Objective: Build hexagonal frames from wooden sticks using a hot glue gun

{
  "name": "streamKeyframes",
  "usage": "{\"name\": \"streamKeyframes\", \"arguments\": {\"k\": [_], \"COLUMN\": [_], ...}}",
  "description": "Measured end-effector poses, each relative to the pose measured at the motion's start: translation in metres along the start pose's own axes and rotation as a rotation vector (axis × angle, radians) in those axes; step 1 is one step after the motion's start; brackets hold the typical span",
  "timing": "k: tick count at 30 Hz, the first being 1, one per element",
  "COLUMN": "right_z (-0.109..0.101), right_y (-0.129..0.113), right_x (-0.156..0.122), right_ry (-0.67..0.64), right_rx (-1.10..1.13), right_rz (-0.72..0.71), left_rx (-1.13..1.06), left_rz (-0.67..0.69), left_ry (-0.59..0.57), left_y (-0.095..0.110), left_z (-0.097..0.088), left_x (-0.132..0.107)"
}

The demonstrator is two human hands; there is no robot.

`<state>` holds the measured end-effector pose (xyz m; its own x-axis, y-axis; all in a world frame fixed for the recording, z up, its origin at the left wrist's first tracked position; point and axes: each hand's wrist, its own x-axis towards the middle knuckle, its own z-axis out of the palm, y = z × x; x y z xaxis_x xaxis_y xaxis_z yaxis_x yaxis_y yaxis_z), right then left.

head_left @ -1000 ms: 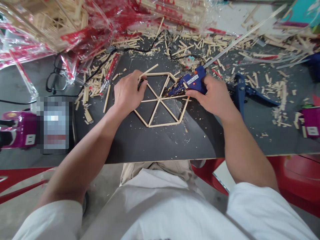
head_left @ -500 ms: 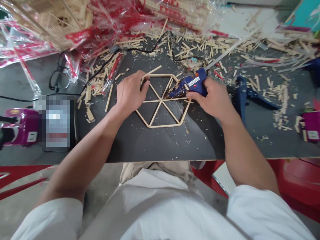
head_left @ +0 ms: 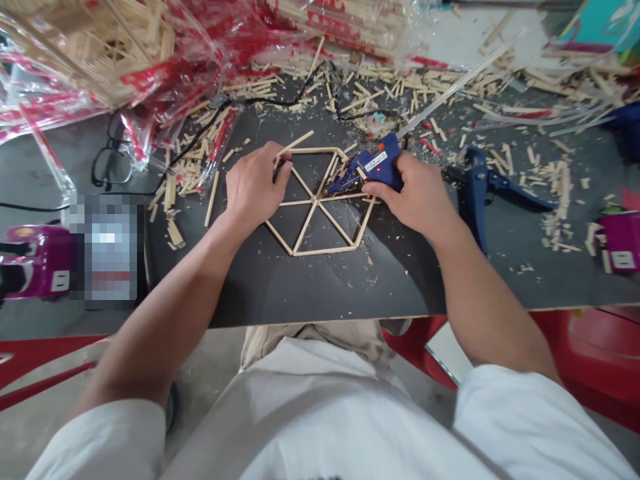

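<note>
A hexagon of thin wooden sticks (head_left: 315,230) with spokes to its centre lies flat on the dark board (head_left: 310,287). My left hand (head_left: 253,187) rests on the hexagon's upper left corner, fingers curled and pinching a loose stick (head_left: 295,142) that juts up to the right. My right hand (head_left: 417,200) grips a blue hot glue gun (head_left: 370,168). Its nozzle points left and down, close to the hexagon's centre. A clear glue stick (head_left: 440,93) runs out of the back of the gun toward the upper right.
Cut stick pieces (head_left: 400,93) litter the back of the board. Red and clear plastic bags of sticks (head_left: 125,53) pile at the upper left. Black glasses (head_left: 107,167) lie to the left, blue cutting pliers (head_left: 483,187) to the right, and magenta devices (head_left: 35,257) sit at both edges.
The glue gun's nozzle has slid a little to the left along the spoke toward the hexagon's centre. My left hand has kept its hold on the stick at the corner.
</note>
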<state>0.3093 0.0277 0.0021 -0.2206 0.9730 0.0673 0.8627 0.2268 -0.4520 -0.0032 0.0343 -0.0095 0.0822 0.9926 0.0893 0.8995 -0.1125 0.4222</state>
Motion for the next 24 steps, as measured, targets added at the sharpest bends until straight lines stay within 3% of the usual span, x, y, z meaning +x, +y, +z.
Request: {"name": "streamKeyframes", "arguments": {"k": [15,24], "right_z": [-0.0069,-0.0001], "right_y": [-0.0003,0.0013], "right_x": [0.0012,0.0007], "right_ry": [-0.048,0.014], "right_rx": [-0.001,-0.012], "right_rz": [0.000,0.005], "left_rx": [-0.040,-0.015], "left_rz": [0.002,0.028], "left_ry": [-0.016,0.020], "left_y": [-0.0016,-0.0020], "left_z": [0.0010,0.0028], "left_x": [0.0003,0.0005]}}
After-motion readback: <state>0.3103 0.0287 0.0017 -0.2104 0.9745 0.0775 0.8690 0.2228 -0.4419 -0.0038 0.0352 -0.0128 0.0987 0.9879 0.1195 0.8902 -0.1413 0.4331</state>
